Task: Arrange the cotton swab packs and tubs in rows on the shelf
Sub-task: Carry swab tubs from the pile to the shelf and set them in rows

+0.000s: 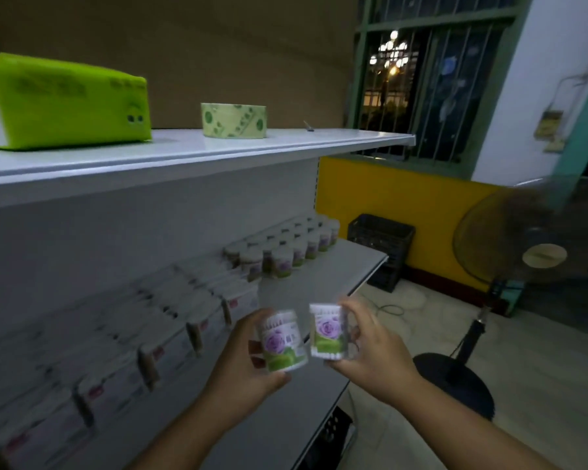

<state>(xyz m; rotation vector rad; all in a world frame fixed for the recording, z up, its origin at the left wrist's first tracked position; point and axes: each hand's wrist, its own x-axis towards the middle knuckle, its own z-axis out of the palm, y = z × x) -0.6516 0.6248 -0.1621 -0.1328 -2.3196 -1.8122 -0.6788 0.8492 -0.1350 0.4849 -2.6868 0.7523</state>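
Note:
My left hand (248, 371) grips a round cotton swab tub (282, 340) with a purple rose label. Beside it, my right hand (370, 347) holds a second tub (328, 332) of the same kind by its side. Both tubs hover above the front edge of the lower white shelf (340, 269). Several matching tubs (286, 252) stand in rows at the far right of that shelf. Flat white swab packs (123, 337) lie in rows to the left, blurred by motion.
The upper shelf (197, 154) carries a green tissue pack (62, 103) and a roll of tape (233, 120). Right of the shelving are a black crate (381, 249), a standing fan (523, 239) and a barred window (431, 79).

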